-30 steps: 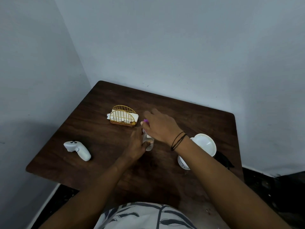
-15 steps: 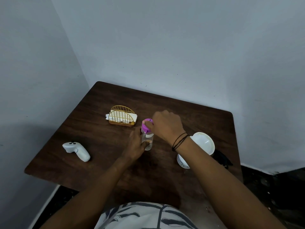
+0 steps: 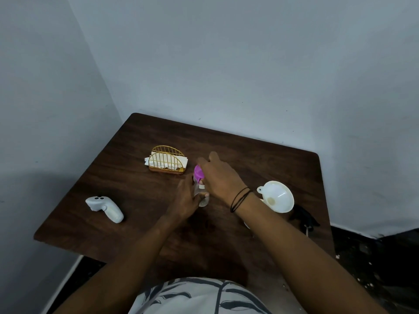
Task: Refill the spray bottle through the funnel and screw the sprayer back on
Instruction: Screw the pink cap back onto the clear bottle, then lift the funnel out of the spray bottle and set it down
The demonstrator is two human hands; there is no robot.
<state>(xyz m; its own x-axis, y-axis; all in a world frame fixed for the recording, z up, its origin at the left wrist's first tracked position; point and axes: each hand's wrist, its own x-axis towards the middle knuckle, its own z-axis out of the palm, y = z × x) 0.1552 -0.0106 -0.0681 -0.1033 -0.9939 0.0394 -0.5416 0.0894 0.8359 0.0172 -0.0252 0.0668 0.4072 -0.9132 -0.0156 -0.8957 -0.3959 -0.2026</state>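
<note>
At a dark wood table point(image 3: 140, 200) set in a grey-walled corner, we hold a small clear spray bottle point(image 3: 202, 196) upright near the table's centre. Our left hand point(image 3: 186, 200) grips the bottle's body from the left, fingers curled round it w/ the thumb tip showing at the front. Our right hand point(image 3: 221, 177) rests over the purple sprayer point(image 3: 198, 173) on the bottle's top; the index finger & thumb lie fairly straight, pointing away from us, but the palm hides the other fingers, so we cannot tell if they pinch the cap or just rest on it. Black cords point(image 3: 240, 199) circle the right wrist. To the right of that wrist a white funnel point(image 3: 277, 199) sits tilted, mouth up, atop a white container mostly hidden behind the arm; a black object point(image 3: 303, 217) lies just beyond, at the table's right edge. Behind the bottle stands a gold wire napkin holder point(image 3: 167, 161) w/ white napkins in it. A white handheld controller point(image 3: 105, 208) lies well apart, toward the table's left side
</note>
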